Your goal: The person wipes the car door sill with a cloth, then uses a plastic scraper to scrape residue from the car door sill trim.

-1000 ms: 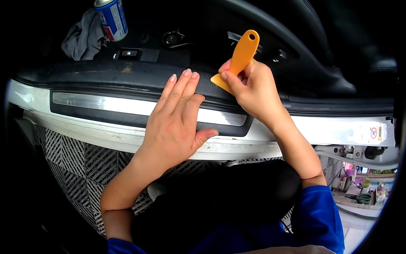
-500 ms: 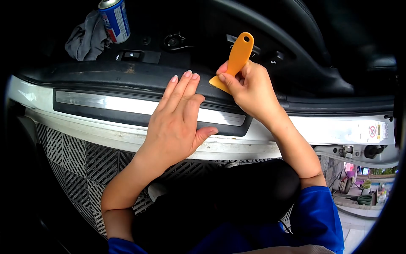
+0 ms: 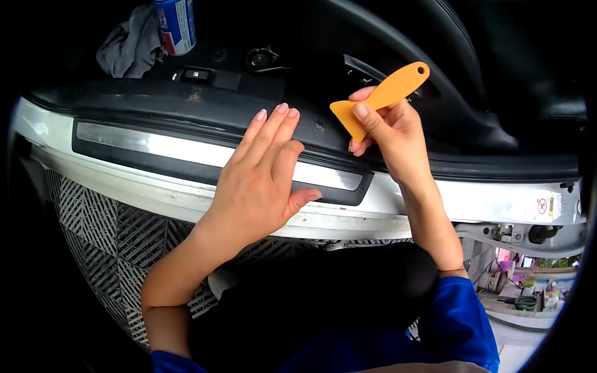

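Observation:
My right hand (image 3: 398,127) grips a yellow-orange plastic scraper (image 3: 382,93) between thumb and fingers. Its wide blade points left and down, raised off the black sill trim (image 3: 249,112), and its handle with a hole points up and right. Just left of the blade, a small scuffed, greyish patch (image 3: 319,127) marks the trim. My left hand (image 3: 258,171) lies flat across the metal sill plate (image 3: 168,149), fingertips on the black trim, thumb out to the right. Another brownish mark (image 3: 195,97) shows farther left on the trim.
Inside the car, a blue spray can (image 3: 177,28) stands beside a crumpled grey cloth (image 3: 132,46) at upper left. A small switch (image 3: 198,75) sits below them. The white door sill (image 3: 149,186) runs across, over grey floor tiles (image 3: 93,211). A door hinge (image 3: 505,233) is at right.
My right hand has lifted the scraper to the right, off the trim, and tilted its handle rightward. The scuffed patch is uncovered now. My left hand stays in place.

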### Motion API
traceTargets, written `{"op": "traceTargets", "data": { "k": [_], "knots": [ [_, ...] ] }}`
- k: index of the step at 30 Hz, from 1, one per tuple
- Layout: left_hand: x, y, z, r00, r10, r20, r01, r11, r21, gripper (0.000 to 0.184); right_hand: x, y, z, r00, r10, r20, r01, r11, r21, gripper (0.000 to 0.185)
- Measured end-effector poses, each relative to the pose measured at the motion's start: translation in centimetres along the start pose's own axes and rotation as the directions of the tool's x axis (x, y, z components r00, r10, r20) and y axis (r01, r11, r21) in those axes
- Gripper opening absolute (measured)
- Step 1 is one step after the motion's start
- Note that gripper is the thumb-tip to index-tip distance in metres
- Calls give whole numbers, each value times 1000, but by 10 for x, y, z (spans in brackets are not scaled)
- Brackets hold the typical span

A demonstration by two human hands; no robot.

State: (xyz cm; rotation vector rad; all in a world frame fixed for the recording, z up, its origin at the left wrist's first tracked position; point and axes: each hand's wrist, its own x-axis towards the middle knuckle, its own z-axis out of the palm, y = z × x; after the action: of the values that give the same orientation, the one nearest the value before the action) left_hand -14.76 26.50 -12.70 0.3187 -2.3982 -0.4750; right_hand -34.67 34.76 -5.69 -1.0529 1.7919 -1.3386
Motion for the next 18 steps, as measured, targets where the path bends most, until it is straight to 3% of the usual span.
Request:
{"op": "traceTargets", "data": {
  "k": [5,7,9,14,18],
  "knots": [
    [0,0,0,1000,3,9,-3,1000,13,55,2,5,9,1000,-10,1,10,999,-53,21],
    [0,0,-2,1000,0,17,0,1000,3,55,4,3,12,1000,16,-1,-16,977,-212,18],
    [-1,0,-2,1000,-1,17,1,1000,-6,54,4,2,16,999,17,-33,-25,968,-248,16],
    [-1,-2,-1,1000,-6,17,6,1000,-28,54,10,21,15,982,-186,-16,167,915,-367,14],
    [-2,-3,0,1000,0,17,0,1000,-28,55,9,20,18,981,-195,-12,175,902,-395,11]
  ]
}}
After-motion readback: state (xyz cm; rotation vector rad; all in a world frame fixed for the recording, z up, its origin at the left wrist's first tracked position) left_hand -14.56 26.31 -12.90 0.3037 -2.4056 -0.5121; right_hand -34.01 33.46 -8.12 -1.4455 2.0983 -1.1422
